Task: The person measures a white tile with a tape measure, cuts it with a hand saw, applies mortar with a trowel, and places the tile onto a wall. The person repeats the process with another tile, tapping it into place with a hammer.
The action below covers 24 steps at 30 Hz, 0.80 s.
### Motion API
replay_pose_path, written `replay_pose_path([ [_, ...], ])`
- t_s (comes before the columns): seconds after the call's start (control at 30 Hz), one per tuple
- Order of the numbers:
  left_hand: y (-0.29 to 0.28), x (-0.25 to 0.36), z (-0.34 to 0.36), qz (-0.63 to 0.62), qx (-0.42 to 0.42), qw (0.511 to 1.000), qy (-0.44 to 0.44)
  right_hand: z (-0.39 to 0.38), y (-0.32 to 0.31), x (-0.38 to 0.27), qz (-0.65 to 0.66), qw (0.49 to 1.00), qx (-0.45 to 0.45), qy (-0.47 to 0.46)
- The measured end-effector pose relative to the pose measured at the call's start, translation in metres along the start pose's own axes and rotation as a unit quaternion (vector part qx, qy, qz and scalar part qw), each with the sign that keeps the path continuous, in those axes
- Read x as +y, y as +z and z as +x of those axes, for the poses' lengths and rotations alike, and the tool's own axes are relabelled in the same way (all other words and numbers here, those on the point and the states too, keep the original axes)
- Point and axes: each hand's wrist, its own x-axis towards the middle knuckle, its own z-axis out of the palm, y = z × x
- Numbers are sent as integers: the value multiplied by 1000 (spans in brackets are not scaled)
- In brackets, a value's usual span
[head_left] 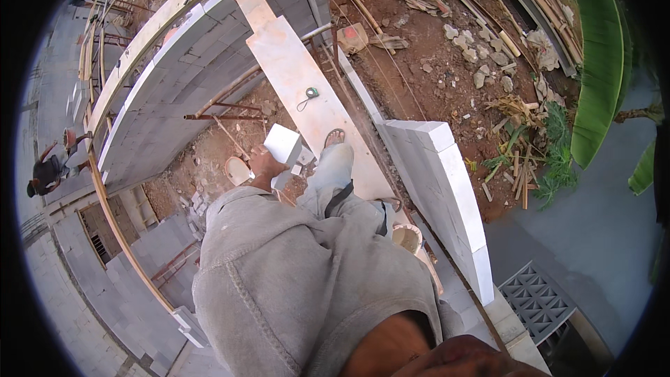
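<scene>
A small pale round bucket (407, 237) is sitting by the wall; the left hand (264, 165) is gripping a white rectangular lightweight-concrete block (283, 144), the right hand (460, 359)'s grip being untellable.

A long pale scaffold plank (293, 77) runs from the upper middle down toward the person, set between two walls of grey-white blocks. A tape measure (311, 93) with a dark wrist loop lies near the plank's middle, toward its right edge. Lower down, a sandalled foot (334, 137) stands on the plank, close to that same right edge.
</scene>
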Motion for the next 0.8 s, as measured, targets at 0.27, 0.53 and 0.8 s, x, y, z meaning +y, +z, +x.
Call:
replay_pose_path([
  [0.27, -20, -95, 36, -138, -51, 970, -195, -74, 151, -130, -91, 980, 12, -179],
  [0.53, 14, -151, 61, -265, -17, 941, -212, -105, 323, -225, -254, 906, -55, -335],
  [0.8, 11, -143, 76, -324, -145, 893, -276, -113, 516, -288, -439, 727, -78, -522],
])
